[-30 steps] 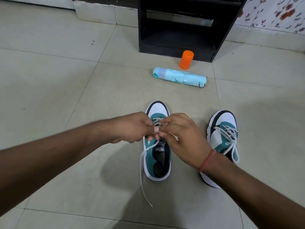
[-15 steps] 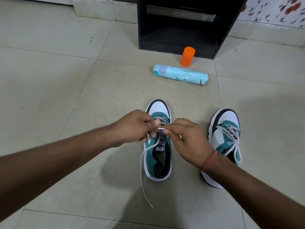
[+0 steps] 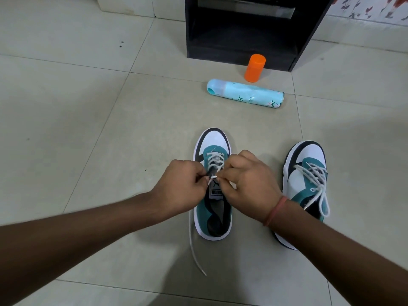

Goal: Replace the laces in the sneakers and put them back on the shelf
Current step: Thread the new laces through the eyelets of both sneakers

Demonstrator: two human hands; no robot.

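The lace tip [image 3: 212, 177] is passing between both hands over the near shoe [image 3: 213, 184], lower toward the tongue than a second ago, so lacing is advancing eyelet by eyelet. The left hand [image 3: 180, 186] and right hand [image 3: 248, 184] are both pinching the lace [image 3: 192, 244]. Two shoes: the second [image 3: 305, 188], right of it, looks fully laced. Beyond it are lying one can [image 3: 245, 96], one orange cap [image 3: 255, 67], one shelf [image 3: 242, 32].

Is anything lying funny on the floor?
Yes. The blue spray can lies on its side, apart from its orange cap standing near the shelf. One loose lace end trails across the tiles.
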